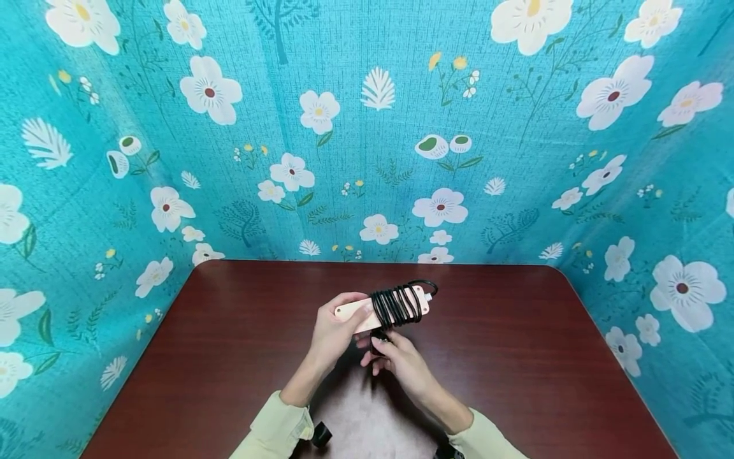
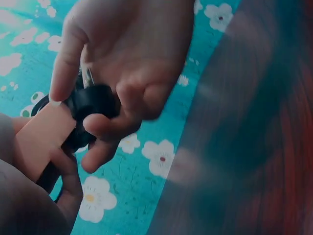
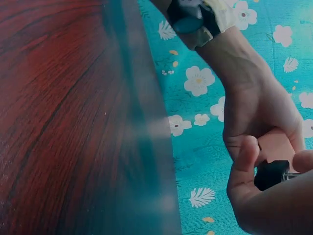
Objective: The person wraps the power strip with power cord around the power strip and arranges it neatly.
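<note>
A pale pink power strip (image 1: pixel 362 317) is held above the table, tilted slightly up to the right in the head view. Its black cord (image 1: pixel 397 306) is wound in several tight turns around the right half. My left hand (image 1: pixel 332 331) grips the bare left end, thumb across the top face. Just below the strip, my right hand (image 1: pixel 408 366) pinches the cord's black plug (image 1: pixel 378 341) between thumb and fingers. Metal prongs (image 2: pixel 88 76) stick out of the plug in the left wrist view. From the right wrist, the plug (image 3: pixel 271 175) overlaps the strip (image 3: pixel 276 144).
Below the hands lies a dark red-brown wooden table (image 1: pixel 229 357) with rounded far corners. Blue floral cloth (image 1: pixel 355 140) hangs behind it and along both sides. Small black wrist devices (image 1: pixel 322 435) sit by the light sleeves (image 1: pixel 275 428).
</note>
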Tool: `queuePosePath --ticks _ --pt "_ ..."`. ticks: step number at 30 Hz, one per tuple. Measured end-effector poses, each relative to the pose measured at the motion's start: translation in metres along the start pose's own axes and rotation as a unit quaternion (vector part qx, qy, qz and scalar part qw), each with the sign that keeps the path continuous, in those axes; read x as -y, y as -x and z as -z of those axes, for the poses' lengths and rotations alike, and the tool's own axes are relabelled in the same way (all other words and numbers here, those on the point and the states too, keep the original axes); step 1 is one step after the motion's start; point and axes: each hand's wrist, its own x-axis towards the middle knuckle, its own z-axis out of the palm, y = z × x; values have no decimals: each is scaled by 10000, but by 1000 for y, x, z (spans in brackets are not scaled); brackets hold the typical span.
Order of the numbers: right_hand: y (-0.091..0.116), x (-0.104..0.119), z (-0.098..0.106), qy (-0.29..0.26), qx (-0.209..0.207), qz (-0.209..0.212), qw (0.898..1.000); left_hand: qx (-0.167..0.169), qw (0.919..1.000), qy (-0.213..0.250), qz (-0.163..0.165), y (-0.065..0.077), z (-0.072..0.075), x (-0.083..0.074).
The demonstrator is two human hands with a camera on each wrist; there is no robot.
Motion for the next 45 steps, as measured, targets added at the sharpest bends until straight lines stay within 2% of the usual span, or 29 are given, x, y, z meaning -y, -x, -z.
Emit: queuePosePath --ticks 2,4,9,13,18,22,27,32,39,42,45 --pt "1 -1 0 -36 -39 -120 9999 -13 9991 -422 -80 -1 1 3" --pt "3 -1 0 -73 -96 -268 9996 -11 9980 -614 -124 -2 1 6" --pt "6 -3 -1 -353 -488 -650 9961 148 9991 -390 -79 -7 2 14" --pt "8 -3 6 -522 -1107 -778 9894 38 9988 -478 -19 -12 6 23" --pt "4 -5 27 -68 -2077 -718 9755 -31 9979 -581 293 -20 12 38" --pt "-7 -8 47 676 -2495 -702 9635 142 9965 -606 558 -25 15 48" --pt "-17 -11 67 1494 -2584 -918 9500 376 9945 -546 811 -31 15 59" --pt "-26 -15 86 1975 -2350 -904 9474 557 9924 -524 965 -43 11 67" --pt "-28 -22 98 2252 -2153 -1034 9446 827 9883 -493 1184 -54 6 78" --pt "-28 -24 98 2350 -2131 -1060 9424 1002 9863 -619 1159 -58 7 78" --pt "-29 -23 98 2352 -2182 -1026 9416 1315 9821 -824 1070 -65 9 76"
